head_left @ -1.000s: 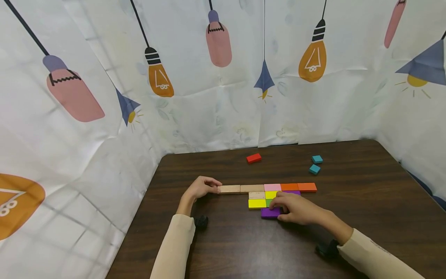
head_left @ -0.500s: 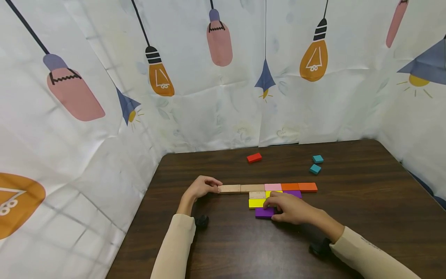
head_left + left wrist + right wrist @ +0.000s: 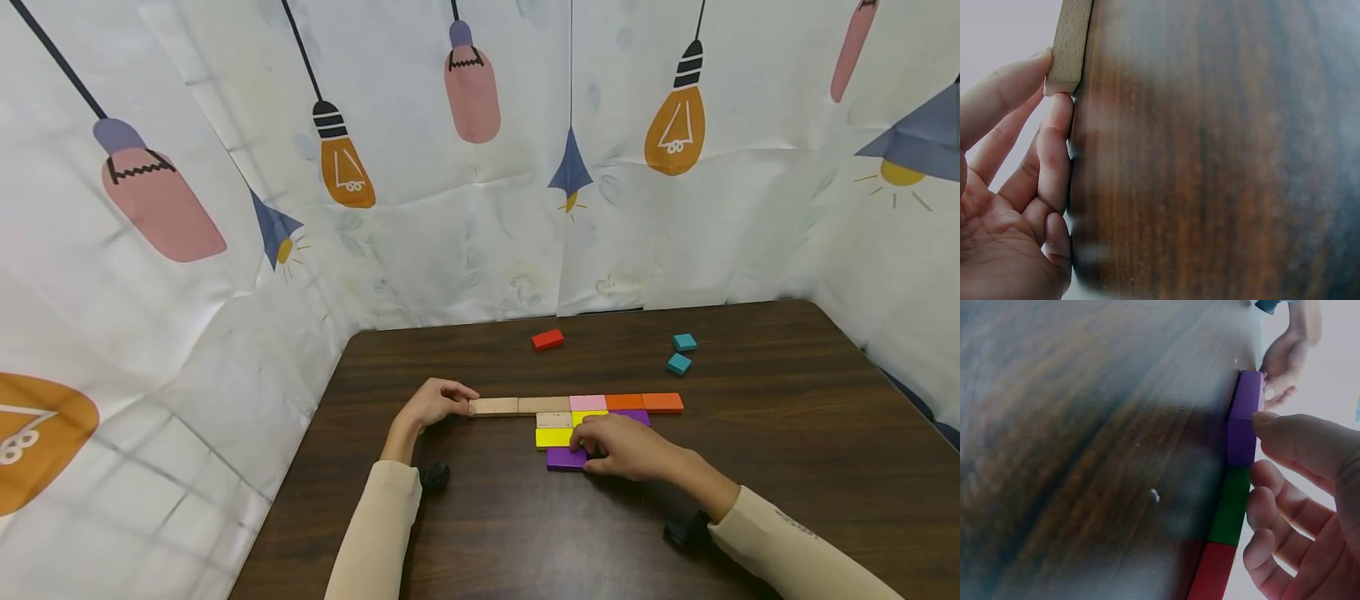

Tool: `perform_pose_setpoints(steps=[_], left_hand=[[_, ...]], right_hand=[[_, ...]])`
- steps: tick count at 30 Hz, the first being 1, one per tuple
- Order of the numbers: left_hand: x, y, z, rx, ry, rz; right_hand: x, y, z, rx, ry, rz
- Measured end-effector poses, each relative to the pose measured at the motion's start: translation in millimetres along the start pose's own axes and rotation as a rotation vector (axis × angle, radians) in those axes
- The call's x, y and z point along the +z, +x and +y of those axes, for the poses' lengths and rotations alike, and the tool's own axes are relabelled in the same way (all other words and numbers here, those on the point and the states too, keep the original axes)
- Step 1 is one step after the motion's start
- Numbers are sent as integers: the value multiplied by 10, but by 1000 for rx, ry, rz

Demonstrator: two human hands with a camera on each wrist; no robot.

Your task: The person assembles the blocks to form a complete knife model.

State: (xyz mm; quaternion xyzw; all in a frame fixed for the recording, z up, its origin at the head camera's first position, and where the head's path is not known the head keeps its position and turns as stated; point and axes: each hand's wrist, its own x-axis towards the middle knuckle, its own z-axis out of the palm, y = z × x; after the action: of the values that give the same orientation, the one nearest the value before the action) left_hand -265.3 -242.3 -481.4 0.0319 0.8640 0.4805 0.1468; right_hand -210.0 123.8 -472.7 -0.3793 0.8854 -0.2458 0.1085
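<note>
At the left end of a long row, my left hand [image 3: 433, 403] pinches a plain wooden block [image 3: 495, 407]; the left wrist view has the thumb on the side of this wooden block [image 3: 1069, 47], fingers at its end. My right hand [image 3: 626, 446] holds a purple block [image 3: 566, 458] between thumb and fingers, below a yellow block [image 3: 553, 437]. In the right wrist view the thumb lies on the end of the purple block [image 3: 1244, 415], with a green block [image 3: 1230, 506] and a red block [image 3: 1213, 572] behind it. The right hand hides part of the layout.
The row continues with another plain block [image 3: 543, 405], a pink block [image 3: 587, 402] and orange blocks [image 3: 662, 403]. Farther back lie a loose red block [image 3: 547, 340] and two teal blocks [image 3: 678, 364] on the dark wooden table [image 3: 480, 542]. A patterned cloth [image 3: 480, 233] hangs behind.
My right hand has slid the purple block left along the lower edge of the layout, mostly in the first half second. The left hand stays in place on the plain wooden block.
</note>
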Motion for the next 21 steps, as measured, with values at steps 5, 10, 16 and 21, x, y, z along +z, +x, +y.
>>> perform_pose_setpoints(steps=[5,10,16,21], left_hand=[[-1,-3,1,3,1,2],[3,0,2,2,5,3],[4,4,-1,-2,4,7],[5,1,5,-5,2,11]], right_hand=[[8,11,-1,-13,2,3],[-1,25,-30,-7,2,-4],[-7,33,-48,22,1,-16],[3,39,-46,38,-7,-15]])
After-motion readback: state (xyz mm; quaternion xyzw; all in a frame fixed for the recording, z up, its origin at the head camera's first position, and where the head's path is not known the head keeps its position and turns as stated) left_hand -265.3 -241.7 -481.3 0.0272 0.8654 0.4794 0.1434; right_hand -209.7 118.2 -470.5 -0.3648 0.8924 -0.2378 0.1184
